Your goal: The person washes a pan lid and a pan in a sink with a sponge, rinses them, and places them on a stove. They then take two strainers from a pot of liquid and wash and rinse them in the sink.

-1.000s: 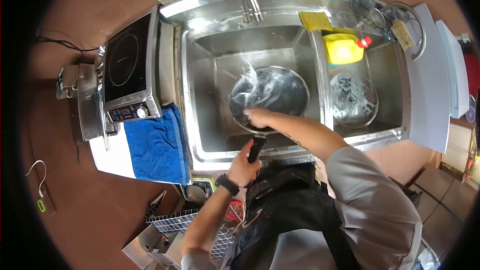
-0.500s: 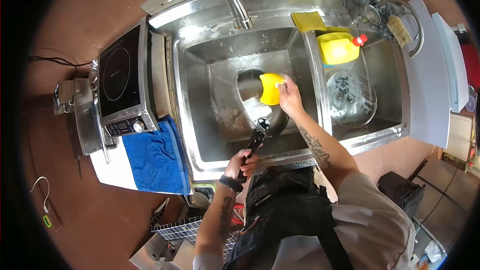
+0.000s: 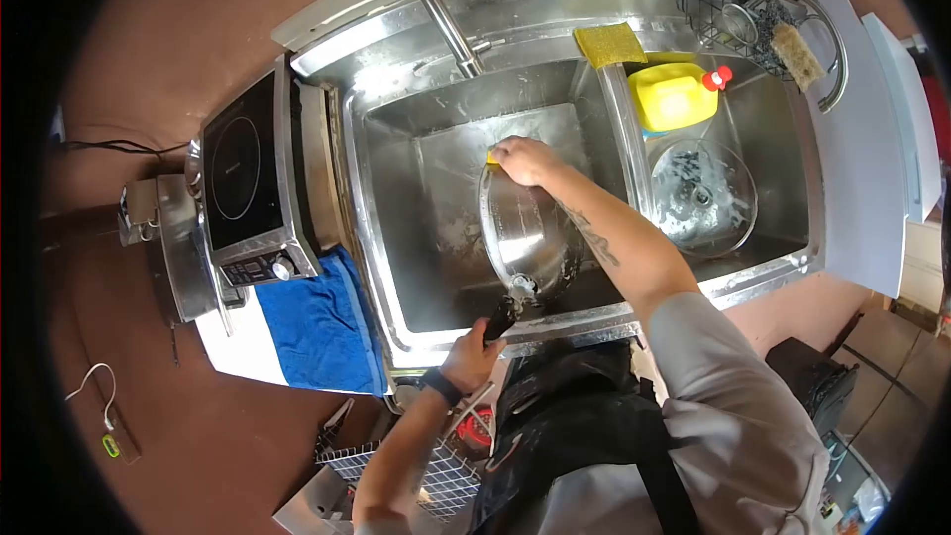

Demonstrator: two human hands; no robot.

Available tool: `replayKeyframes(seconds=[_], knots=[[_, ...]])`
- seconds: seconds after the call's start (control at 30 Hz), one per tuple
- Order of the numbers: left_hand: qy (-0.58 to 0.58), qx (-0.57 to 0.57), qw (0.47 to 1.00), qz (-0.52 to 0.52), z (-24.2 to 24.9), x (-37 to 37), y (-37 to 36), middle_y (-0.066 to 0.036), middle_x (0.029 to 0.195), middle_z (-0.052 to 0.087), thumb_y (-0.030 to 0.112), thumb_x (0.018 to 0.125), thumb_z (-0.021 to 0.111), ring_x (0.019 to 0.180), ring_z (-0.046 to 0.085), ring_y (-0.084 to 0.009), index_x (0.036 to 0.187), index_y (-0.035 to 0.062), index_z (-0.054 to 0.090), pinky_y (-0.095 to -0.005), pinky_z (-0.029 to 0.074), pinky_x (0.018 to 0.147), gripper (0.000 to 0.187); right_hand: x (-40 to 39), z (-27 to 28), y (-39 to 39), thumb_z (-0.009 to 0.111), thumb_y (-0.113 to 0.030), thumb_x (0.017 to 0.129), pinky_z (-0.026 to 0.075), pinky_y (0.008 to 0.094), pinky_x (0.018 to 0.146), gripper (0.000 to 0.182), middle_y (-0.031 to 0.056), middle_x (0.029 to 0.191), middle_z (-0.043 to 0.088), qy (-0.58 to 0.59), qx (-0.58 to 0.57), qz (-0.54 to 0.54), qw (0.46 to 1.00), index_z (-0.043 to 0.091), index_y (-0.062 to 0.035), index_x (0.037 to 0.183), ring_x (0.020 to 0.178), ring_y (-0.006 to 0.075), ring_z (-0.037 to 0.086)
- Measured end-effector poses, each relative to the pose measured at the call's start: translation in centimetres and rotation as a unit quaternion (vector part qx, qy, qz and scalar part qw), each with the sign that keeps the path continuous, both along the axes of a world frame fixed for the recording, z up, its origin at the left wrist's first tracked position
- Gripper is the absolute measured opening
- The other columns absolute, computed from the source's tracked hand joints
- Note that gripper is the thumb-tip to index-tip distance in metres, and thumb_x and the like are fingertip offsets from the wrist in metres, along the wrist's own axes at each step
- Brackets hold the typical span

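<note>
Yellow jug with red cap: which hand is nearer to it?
Right. The right hand is at the far rim of the pan, across the divider from the yellow jug; the left hand is farther, on the black handle.

A silver-grey pan [image 3: 517, 228] with a black handle [image 3: 502, 318]; a yellow scrubber [image 3: 491, 158]; a bright yellow bottle [image 3: 675, 99] with a red cap [image 3: 718, 78]; a blue towel [image 3: 327, 332]; a black cooktop [image 3: 235, 178] bearing a thin pale ring; a black apron [image 3: 584, 416].

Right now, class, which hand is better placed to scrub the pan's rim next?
Probably the right hand: it holds the yellow sponge at the far edge of the pan. The left hand is occupied, gripping the black handle.
</note>
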State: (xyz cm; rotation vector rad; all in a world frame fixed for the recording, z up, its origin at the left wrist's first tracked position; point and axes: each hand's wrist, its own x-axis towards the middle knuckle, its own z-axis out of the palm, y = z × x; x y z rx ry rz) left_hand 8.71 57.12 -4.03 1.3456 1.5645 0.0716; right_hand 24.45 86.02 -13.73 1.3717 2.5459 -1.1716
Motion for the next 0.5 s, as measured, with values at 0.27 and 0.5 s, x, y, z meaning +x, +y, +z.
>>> replayKeyframes(seconds=[0.27, 0.5], knots=[[0.037, -0.004, 0.997, 0.068, 3.8, 0.0, 1.5, -0.028, 0.081, 0.065, 0.022, 0.090, 0.064, 0.079, 0.067, -0.0423, 0.128, -0.0047, 0.046, -0.0457, 0.050, 0.065, 0.050, -1.8, 4.7, -3.1, 0.052, -0.036, 0.097, 0.044, 0.0432, 0.102, 0.036, 0.0125, 0.119, 0.063, 0.190, 0.331, 0.069, 0.922, 0.062, -0.0160, 0.125, 0.111, 0.0285, 0.060], [-0.091, -0.090, 0.974, 0.187, 9.8, -2.0, 0.6, -0.009, 0.064, 0.056, 0.015, 0.092, 0.063, 0.050, 0.053, -0.0205, 0.130, 0.0038, 0.045, -0.0362, 0.044, 0.049, 0.044, 5.5, -0.4, 0.1, 0.036, -0.037, 0.104, 0.048, 0.0350, 0.090, 0.044, 0.0106, 0.106, 0.064, 0.295, -0.388, -0.366, 0.793, 0.059, -0.0053, 0.125, 0.096, 0.0186, 0.061]])
